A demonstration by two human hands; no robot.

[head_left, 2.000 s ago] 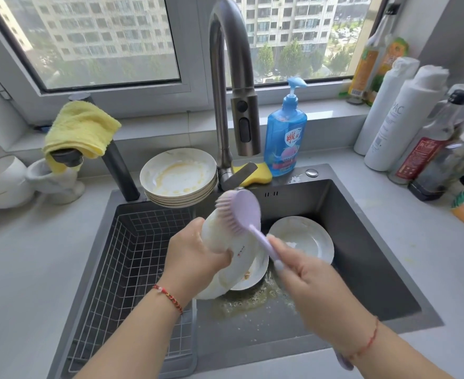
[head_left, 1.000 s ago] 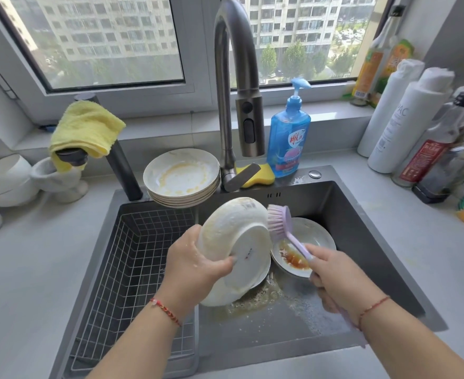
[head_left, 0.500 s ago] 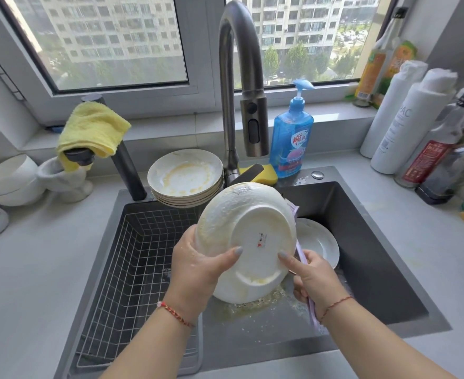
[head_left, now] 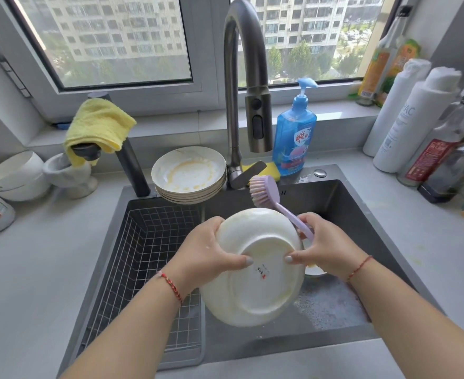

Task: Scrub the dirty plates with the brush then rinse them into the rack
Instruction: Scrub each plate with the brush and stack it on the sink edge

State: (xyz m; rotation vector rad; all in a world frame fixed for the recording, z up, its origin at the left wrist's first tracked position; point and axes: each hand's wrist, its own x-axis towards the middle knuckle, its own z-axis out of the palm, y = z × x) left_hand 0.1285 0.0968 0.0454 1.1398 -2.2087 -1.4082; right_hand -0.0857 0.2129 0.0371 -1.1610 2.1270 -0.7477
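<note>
Both hands hold one white plate [head_left: 255, 272] over the sink [head_left: 343, 203], underside facing the camera, tilted. Left hand [head_left: 206, 255] grip curled round the plate's left rim, thumb on the base. Right hand [head_left: 326, 247] grip pinches the right rim with the thumb while its fingers also hold the purple brush [head_left: 269, 195], bristle head up behind the plate's top edge. Stack of dirty plates [head_left: 188, 176] on the sink's back edge, just left of the faucet [head_left: 241, 86]. Wire rack [head_left: 143, 250] sits in the sink's left part. Another plate [head_left: 314, 270] partly hidden under the right hand.
</note>
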